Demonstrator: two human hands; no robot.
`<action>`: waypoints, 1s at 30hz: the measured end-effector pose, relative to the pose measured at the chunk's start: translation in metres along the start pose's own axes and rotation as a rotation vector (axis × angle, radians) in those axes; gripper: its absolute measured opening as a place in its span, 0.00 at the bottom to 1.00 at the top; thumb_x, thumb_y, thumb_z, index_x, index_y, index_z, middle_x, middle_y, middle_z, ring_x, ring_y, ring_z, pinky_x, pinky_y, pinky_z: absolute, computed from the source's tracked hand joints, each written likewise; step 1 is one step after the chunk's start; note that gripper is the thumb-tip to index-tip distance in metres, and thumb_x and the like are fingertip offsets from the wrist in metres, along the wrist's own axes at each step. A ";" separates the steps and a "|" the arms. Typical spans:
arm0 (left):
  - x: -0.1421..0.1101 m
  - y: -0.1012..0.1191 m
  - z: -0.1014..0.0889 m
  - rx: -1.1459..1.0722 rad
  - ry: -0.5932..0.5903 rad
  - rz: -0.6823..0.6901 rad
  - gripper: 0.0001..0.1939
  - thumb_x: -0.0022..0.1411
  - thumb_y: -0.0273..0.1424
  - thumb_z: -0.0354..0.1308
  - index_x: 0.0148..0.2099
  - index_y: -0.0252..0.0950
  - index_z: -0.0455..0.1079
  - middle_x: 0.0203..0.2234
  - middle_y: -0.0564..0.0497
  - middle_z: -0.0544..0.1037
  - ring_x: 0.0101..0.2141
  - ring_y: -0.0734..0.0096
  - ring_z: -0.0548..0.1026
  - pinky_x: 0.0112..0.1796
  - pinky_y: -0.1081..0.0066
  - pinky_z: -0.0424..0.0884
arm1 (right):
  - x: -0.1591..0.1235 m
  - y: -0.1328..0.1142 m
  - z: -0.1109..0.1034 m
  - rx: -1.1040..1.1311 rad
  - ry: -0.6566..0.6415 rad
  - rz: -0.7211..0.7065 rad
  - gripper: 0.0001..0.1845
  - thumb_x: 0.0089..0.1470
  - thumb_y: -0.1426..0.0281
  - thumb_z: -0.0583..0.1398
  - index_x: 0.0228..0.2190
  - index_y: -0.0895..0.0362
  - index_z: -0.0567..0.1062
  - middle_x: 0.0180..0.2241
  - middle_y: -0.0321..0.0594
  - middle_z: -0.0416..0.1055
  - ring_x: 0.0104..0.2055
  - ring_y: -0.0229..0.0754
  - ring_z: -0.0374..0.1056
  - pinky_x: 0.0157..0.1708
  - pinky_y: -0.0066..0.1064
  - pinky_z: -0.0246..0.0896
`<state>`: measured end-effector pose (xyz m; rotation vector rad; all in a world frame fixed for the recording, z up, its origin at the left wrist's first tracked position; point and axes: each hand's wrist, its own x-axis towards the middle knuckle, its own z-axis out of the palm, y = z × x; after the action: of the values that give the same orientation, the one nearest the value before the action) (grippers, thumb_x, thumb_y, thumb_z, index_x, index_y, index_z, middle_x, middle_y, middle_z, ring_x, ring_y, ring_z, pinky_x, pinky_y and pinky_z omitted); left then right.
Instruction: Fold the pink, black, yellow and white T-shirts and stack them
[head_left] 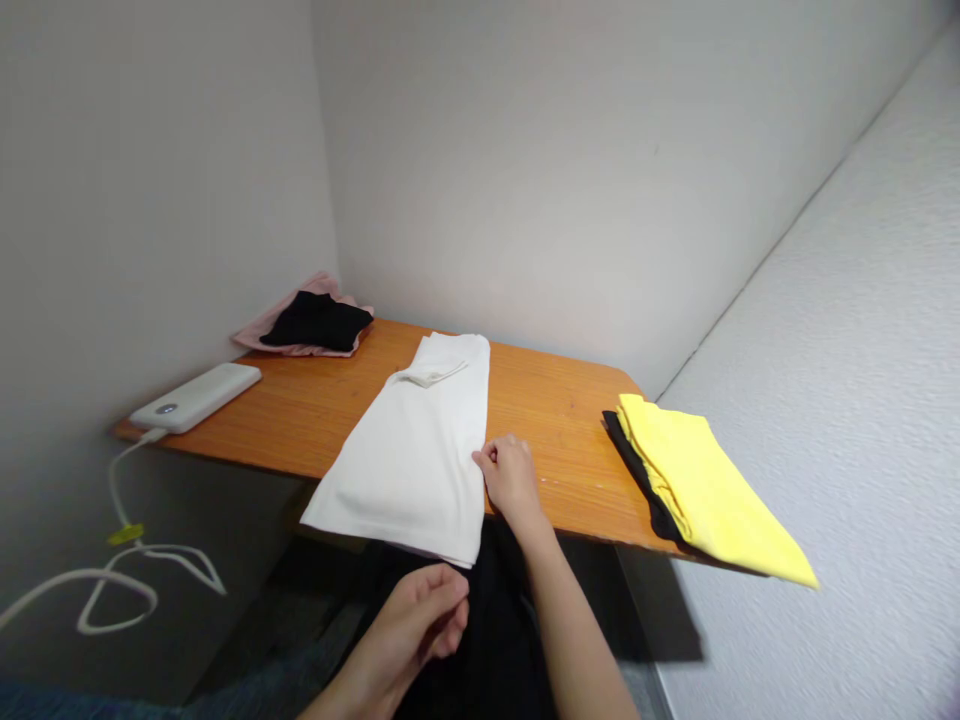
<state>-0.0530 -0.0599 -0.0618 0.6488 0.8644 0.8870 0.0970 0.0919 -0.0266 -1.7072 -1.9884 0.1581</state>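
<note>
A white shirt, folded lengthwise with a sleeve laid across its upper part, lies over the middle of the table, and its hem hangs past the front edge. My right hand is closed at the shirt's right edge, thumb and forefinger pinching the fabric there. Just below the hem's right corner is my left hand, its fingers curled in and the thumb against them. No cloth shows in the left hand.
On the wooden table, a yellow folded garment rests on a black one at the right, overhanging the front. A black cloth on a pink cloth and a white power bank with a cable sit left. Walls enclose the table.
</note>
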 end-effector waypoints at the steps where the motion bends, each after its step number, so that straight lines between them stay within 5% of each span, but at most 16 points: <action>1: -0.007 0.005 -0.011 0.192 0.037 0.105 0.16 0.64 0.43 0.58 0.39 0.34 0.71 0.24 0.51 0.76 0.20 0.77 0.70 0.23 0.76 0.65 | -0.006 0.002 -0.007 0.007 0.031 -0.053 0.08 0.60 0.65 0.58 0.32 0.55 0.74 0.35 0.44 0.73 0.41 0.48 0.67 0.43 0.38 0.61; 4: -0.025 0.029 -0.057 0.898 0.301 0.675 0.11 0.63 0.37 0.60 0.47 0.41 0.71 0.37 0.49 0.80 0.37 0.68 0.77 0.41 0.69 0.72 | -0.031 0.008 -0.032 -0.002 0.064 -0.311 0.18 0.61 0.61 0.57 0.49 0.57 0.70 0.49 0.49 0.71 0.53 0.50 0.65 0.52 0.44 0.61; 6: -0.026 0.046 -0.089 1.322 0.454 0.992 0.21 0.60 0.34 0.63 0.56 0.47 0.69 0.53 0.48 0.75 0.54 0.58 0.71 0.56 0.58 0.64 | -0.050 0.012 -0.043 -0.066 -0.011 -0.529 0.33 0.58 0.56 0.59 0.60 0.58 0.61 0.60 0.52 0.63 0.62 0.53 0.57 0.58 0.48 0.57; 8: -0.017 0.058 -0.116 1.644 0.472 1.109 0.30 0.59 0.35 0.64 0.63 0.49 0.63 0.62 0.46 0.67 0.63 0.49 0.61 0.62 0.47 0.50 | -0.065 0.014 -0.044 -0.178 -0.098 -0.699 0.43 0.55 0.58 0.62 0.65 0.60 0.53 0.66 0.53 0.53 0.68 0.54 0.48 0.62 0.48 0.53; 11: 0.006 0.060 -0.140 1.885 0.376 1.135 0.30 0.63 0.29 0.59 0.65 0.49 0.59 0.65 0.46 0.61 0.66 0.50 0.54 0.63 0.45 0.41 | -0.076 0.015 -0.028 -0.338 -0.091 -0.819 0.40 0.57 0.75 0.60 0.66 0.57 0.52 0.67 0.51 0.48 0.69 0.53 0.45 0.62 0.47 0.54; 17: 0.020 0.059 -0.168 1.890 0.290 1.236 0.31 0.62 0.15 0.48 0.63 0.48 0.58 0.65 0.45 0.61 0.65 0.62 0.57 0.63 0.53 0.50 | -0.078 0.012 -0.004 -0.285 0.040 -0.883 0.28 0.61 0.80 0.53 0.60 0.49 0.65 0.65 0.48 0.55 0.68 0.53 0.49 0.59 0.50 0.60; 24: 0.010 0.058 -0.190 1.731 0.169 1.250 0.27 0.62 0.21 0.56 0.59 0.47 0.56 0.66 0.42 0.58 0.64 0.60 0.60 0.62 0.51 0.56 | -0.073 0.011 -0.010 -0.016 0.006 -0.822 0.33 0.55 0.79 0.48 0.61 0.54 0.63 0.60 0.46 0.64 0.65 0.48 0.55 0.60 0.50 0.58; 28: 0.015 0.054 -0.184 1.674 0.359 1.407 0.25 0.60 0.16 0.53 0.53 0.48 0.59 0.61 0.46 0.67 0.58 0.65 0.70 0.60 0.54 0.57 | -0.073 0.008 -0.017 0.103 0.008 -0.785 0.32 0.56 0.80 0.48 0.60 0.52 0.63 0.57 0.43 0.69 0.62 0.45 0.60 0.60 0.48 0.58; 30: 0.014 0.055 -0.173 1.545 0.428 1.418 0.19 0.62 0.21 0.54 0.52 0.47 0.60 0.56 0.45 0.73 0.53 0.65 0.74 0.56 0.55 0.59 | -0.077 0.007 -0.024 0.157 0.013 -0.756 0.30 0.58 0.79 0.49 0.60 0.50 0.63 0.55 0.41 0.71 0.61 0.44 0.63 0.58 0.47 0.60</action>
<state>-0.2174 0.0020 -0.1114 2.7003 1.4062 1.5127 0.1204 0.0142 -0.0325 -0.7742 -2.3871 0.0315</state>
